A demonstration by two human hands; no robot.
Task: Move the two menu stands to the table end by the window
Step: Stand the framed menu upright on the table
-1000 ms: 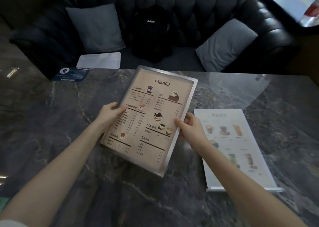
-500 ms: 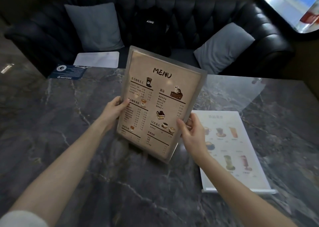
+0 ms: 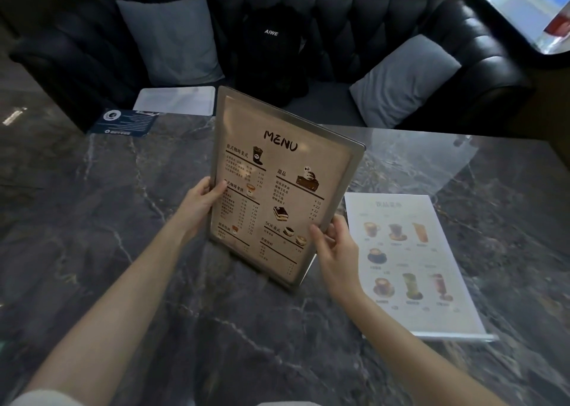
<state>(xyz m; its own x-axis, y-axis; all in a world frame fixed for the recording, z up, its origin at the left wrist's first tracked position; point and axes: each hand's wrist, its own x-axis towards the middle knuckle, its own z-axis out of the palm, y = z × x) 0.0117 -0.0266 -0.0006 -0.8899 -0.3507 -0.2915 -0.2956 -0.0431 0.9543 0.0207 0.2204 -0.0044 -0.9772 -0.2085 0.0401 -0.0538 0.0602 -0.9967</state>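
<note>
Tilted up from its flatter pose a second ago, the brown menu stand (image 3: pixel 277 186) now stands nearly upright, its lower edge close to the worktop (image 3: pixel 92 220) near the middle, though whether it touches cannot be told. The left hand (image 3: pixel 200 203) pinches the stand's left edge at about 9 o'clock, thumb on the printed face and fingers behind. The right hand (image 3: pixel 334 248) pinches the lower right edge at about 4 o'clock in the same way. The white menu stand (image 3: pixel 410 260) has not moved and lies flat on the worktop at 3 o'clock of the brown one, just beside the right hand.

Raising the first stand suggests the carry is just beginning; neither stand has reached its goal. The window (image 3: pixel 524 7) shows at 1 o'clock, so the target end of the worktop is likely off to the right. The white stand lies in that path, and the brown one probably needs lifting over it.
</note>
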